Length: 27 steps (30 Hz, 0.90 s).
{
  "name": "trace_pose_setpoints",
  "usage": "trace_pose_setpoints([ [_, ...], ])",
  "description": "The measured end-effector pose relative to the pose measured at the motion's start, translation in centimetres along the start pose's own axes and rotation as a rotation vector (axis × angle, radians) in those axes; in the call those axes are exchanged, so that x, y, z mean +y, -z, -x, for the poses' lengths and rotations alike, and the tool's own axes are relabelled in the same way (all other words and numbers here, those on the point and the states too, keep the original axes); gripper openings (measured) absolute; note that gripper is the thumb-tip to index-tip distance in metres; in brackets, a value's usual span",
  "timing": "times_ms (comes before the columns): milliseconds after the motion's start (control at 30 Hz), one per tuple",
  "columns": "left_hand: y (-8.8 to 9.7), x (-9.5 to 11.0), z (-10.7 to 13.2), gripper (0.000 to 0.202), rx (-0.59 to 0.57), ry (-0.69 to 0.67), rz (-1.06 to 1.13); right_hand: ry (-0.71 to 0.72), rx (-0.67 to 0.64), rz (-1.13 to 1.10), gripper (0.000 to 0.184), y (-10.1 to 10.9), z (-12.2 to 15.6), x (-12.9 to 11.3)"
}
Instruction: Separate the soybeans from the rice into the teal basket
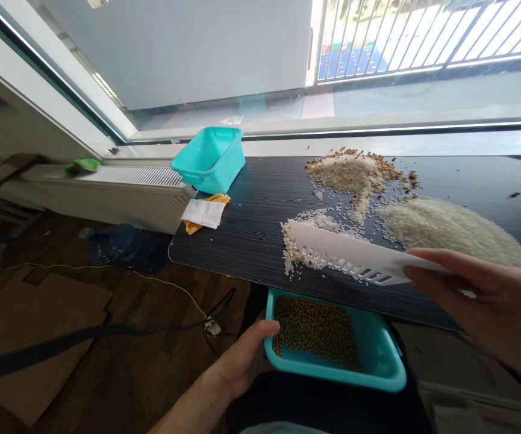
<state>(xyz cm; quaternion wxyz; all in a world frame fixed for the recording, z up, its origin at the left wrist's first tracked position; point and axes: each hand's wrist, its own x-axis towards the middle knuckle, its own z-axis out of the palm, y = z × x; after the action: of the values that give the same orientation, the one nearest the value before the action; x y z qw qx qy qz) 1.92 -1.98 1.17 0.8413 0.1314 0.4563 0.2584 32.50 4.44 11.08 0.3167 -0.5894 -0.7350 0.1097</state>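
My left hand [237, 358] grips the left rim of a teal tub [380, 367] half full of brown beans, held below the near edge of the dark table [251, 223]. A white slotted scraper [346, 256] is pinched in my right hand [490, 307], its blade lying over a small patch of rice grains [296, 241] near the table's front edge. A large heap of white rice [445, 226] lies to the right. Farther back sits a pile of rice mixed with brown beans [355, 172].
A second teal tub [210, 158] stands empty at the table's back left corner, beside a white and yellow cloth [205, 213]. A radiator [120, 190] runs along the window. Cardboard [29, 325], a cable [170, 286] and a blue bag [124, 244] lie on the wooden floor.
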Motion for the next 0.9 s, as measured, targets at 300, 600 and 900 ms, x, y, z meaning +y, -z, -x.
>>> trace_pose_setpoints([
  [300,-0.3,0.2,0.2,0.040,-0.028,-0.004,0.000,0.026,-0.003,-0.008,0.015,0.5,0.8,-0.5],
  [600,-0.5,0.4,0.2,0.044,-0.035,-0.005,-0.017,0.021,-0.051,-0.047,0.015,0.4,1.5,-0.2],
  [900,-0.2,0.5,0.2,0.043,-0.020,0.001,-0.023,0.042,-0.091,-0.163,0.020,-0.8,-0.1,-2.2],
])
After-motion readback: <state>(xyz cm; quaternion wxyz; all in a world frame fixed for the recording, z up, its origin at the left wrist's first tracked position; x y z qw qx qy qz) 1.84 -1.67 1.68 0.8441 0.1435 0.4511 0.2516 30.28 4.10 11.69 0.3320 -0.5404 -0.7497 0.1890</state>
